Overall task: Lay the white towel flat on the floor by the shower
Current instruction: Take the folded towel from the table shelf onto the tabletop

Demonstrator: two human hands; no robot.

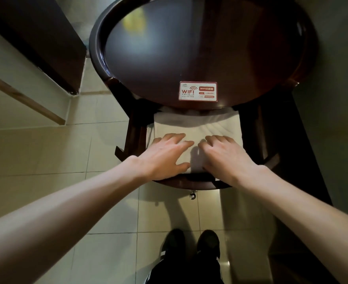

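A folded white towel [197, 128] lies on the lower shelf [189, 182] of a dark round wooden table, its far part hidden under the tabletop. My left hand [167, 155] rests flat on the towel's near left part, fingers spread and straight. My right hand [226, 154] lies on the near right part, fingers slightly bent over the cloth, thumb near the shelf's front edge. Neither hand visibly grips the cloth.
The glossy round tabletop [169, 58] overhangs the shelf and carries a red-and-white WIFI sticker [197, 91]. Table legs [132, 136] flank the towel. Pale tiled floor [76, 160] spreads to the left and toward me. My dark shoes [189, 242] stand below. A dark cabinet [35, 37] is at upper left.
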